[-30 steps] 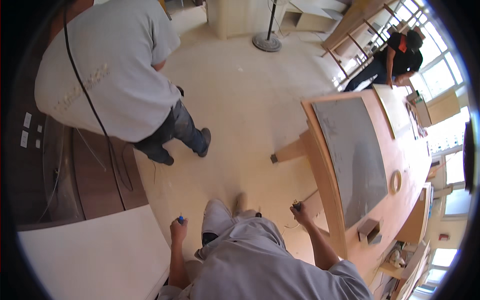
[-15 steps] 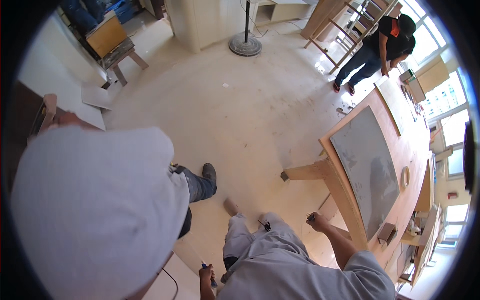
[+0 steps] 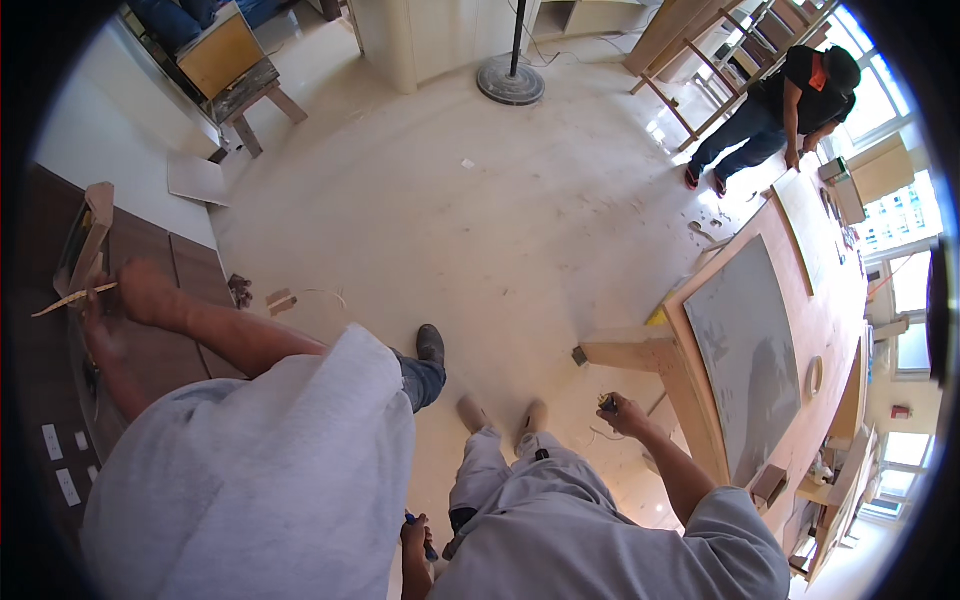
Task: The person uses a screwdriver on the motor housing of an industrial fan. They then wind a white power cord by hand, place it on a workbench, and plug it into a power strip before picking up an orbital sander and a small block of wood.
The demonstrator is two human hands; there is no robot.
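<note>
My left hand (image 3: 415, 532), low in the picture beside a co-worker's shirt, is closed around a slim tool with a blue and dark handle (image 3: 430, 550). Its working end cannot be made out. Out to the right, near the workbench leg, my right hand (image 3: 628, 415) grips a small dark object (image 3: 607, 402) with yellowish bits; its kind does not show. Close on my left, a co-worker in a light grey shirt (image 3: 270, 470) leans over brown panels (image 3: 150, 255). One of that person's hands (image 3: 145, 290) is at a thin pale strip (image 3: 75, 299).
A wooden workbench (image 3: 835, 330) with a grey sheet (image 3: 745, 350) and a tape roll (image 3: 815, 375) stands right. Another person (image 3: 790, 95) works at its far end beside a wooden ladder (image 3: 700, 85). Ahead are a round-based stand (image 3: 510, 82) and a small stool (image 3: 250, 100). Scraps (image 3: 282, 301) lie on the floor.
The co-worker's body has shifted down and right in the picture, uncovering both arms and the brown panels. My right hand has moved slightly up and left; both my hands keep their hold.
</note>
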